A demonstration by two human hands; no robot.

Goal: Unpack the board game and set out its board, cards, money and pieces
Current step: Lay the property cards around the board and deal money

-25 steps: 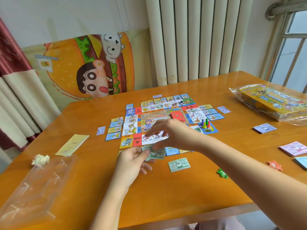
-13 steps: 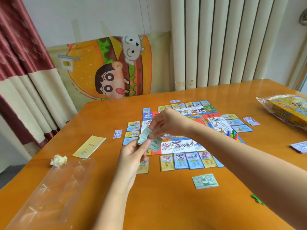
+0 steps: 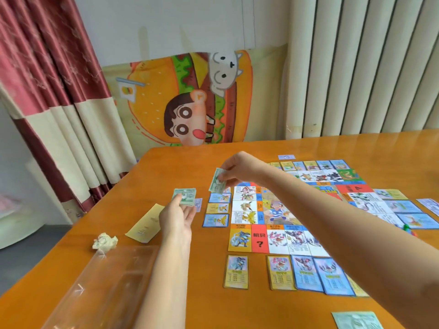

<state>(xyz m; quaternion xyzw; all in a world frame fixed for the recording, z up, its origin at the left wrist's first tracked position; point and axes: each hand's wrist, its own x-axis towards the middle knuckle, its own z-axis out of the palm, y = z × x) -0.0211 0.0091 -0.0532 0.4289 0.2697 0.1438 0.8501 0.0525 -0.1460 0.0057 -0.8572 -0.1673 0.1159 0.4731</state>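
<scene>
While both arms are reaching out over the table [image 3: 209,305], each hand is holding paper money. The left hand [image 3: 177,216] is gripping a small stack of green notes [image 3: 186,197], thumb on top and fingers curled underneath. The stack is sitting just above the tabletop, left of the board [image 3: 273,217].

The right hand [image 3: 237,168] is pinching a single green note [image 3: 217,184] between thumb and fingertips, with the other fingers loosely curled. That note is hanging tilted near the board's far-left corner, apart from the left hand's stack. The right forearm is crossing diagonally over the board.

The board is lying flat and open, and cards are ringing it:
- a left column [image 3: 217,207]
- a near row [image 3: 306,274]
- a far row [image 3: 311,165]
- a right-side group [image 3: 403,207]

A small purple card [image 3: 198,204] is lying on the table just beside the left hand's stack, partly hidden by the fingers. Another green note [image 3: 354,320] is lying flat at the near right of the frame, well apart from both hands. A green piece [image 3: 406,226] is showing past the right forearm, too hidden to identify.

Left of the left arm, a yellow leaflet [image 3: 145,223] is lying flat and a crumpled paper wad [image 3: 105,241] is sitting nearer the table edge. A clear plastic bag [image 3: 102,288] is lying at the near-left corner.
</scene>
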